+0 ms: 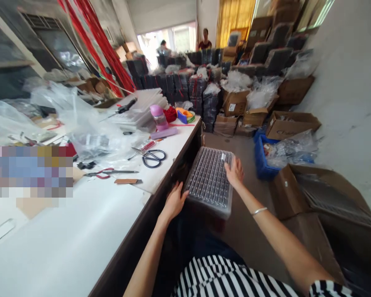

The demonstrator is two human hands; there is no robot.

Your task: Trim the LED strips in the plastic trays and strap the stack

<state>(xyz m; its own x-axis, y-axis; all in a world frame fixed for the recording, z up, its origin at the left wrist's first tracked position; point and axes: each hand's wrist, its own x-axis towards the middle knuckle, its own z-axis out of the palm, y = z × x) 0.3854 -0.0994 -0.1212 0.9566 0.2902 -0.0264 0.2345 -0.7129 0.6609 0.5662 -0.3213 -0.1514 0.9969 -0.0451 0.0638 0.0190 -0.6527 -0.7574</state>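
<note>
A stack of clear plastic trays (pixel 208 177) with rows of small dark parts stands low beside the table's edge, with a small white label near its far right corner. My left hand (pixel 174 200) touches the stack's near left side, thumb toward its edge and fingers apart. On the stack's right side rests my right hand (pixel 235 172), its thumb on the top and its fingers spread over the outer edge. A silver bangle circles my right wrist. The underside of the stack is hidden.
The white table (pixel 111 231) holds scissors (pixel 153 158), pliers (pixel 106 173), a pink bottle (pixel 158 117), tape rolls (pixel 185 116) and plastic bags. On the right stand a blue crate (pixel 261 159) and cardboard boxes (pixel 292 123). Wrapped dark stacks and two people are farther back.
</note>
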